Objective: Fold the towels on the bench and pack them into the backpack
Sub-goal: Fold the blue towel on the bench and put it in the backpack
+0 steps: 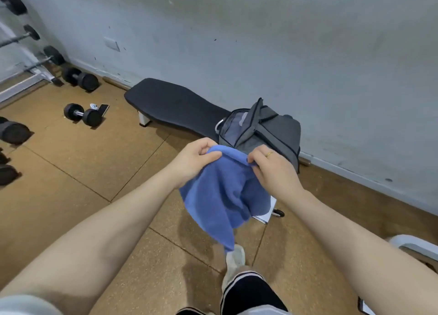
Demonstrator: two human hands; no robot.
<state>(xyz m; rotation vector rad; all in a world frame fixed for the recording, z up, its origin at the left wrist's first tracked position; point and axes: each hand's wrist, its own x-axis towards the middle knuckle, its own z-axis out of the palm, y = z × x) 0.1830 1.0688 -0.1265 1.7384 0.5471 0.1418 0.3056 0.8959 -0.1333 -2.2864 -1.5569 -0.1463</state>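
Vertically, blue towel (222, 196), long axis downward.

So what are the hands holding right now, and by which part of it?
Both hands hold the blue towel by its top edge: the left hand pinches one end, the right hand the other, and the rest hangs down in the air.
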